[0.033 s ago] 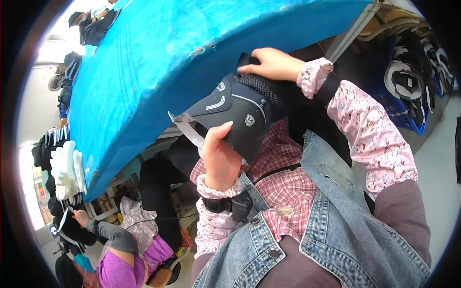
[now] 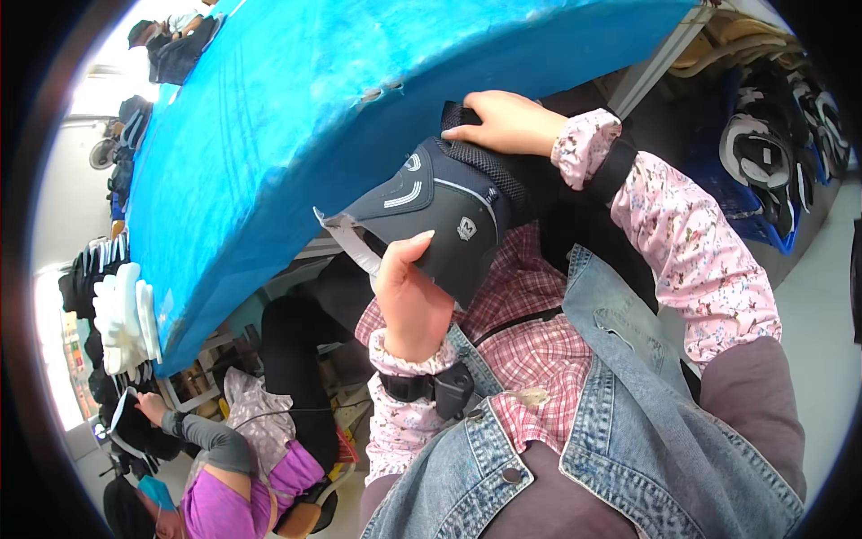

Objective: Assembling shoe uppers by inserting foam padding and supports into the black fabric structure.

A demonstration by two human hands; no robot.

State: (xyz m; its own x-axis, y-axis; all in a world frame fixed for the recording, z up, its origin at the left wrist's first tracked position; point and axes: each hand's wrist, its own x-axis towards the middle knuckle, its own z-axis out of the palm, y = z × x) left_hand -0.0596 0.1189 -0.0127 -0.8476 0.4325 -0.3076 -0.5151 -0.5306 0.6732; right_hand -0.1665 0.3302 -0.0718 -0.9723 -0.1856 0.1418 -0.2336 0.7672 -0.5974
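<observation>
A dark grey padded piece [image 2: 435,232], shaped like a shoe upper, hangs in front of my body below the blue table edge. It has pale stripes, a small silver badge and a black mesh section; a ragged white lining edge shows at its left. My left hand [image 2: 411,301] grips its lower side, thumb outside and the other fingers mostly hidden behind it. Above the mesh, my right hand [image 2: 508,123] is closed on a black strap [image 2: 460,115] at the piece's top end. Where that strap joins the piece is hard to see.
A blue-covered table [image 2: 296,99] curves across the front. At the right, a blue crate [image 2: 750,211] holds black-and-white padded pieces. White foam-like pieces [image 2: 124,319] are stacked at the left. A co-worker in purple [image 2: 224,499] sits at the lower left.
My right hand has shifted very slightly left, and a bit more of the black strap shows beside its fingers. The grey piece and my left hand look almost unmoved.
</observation>
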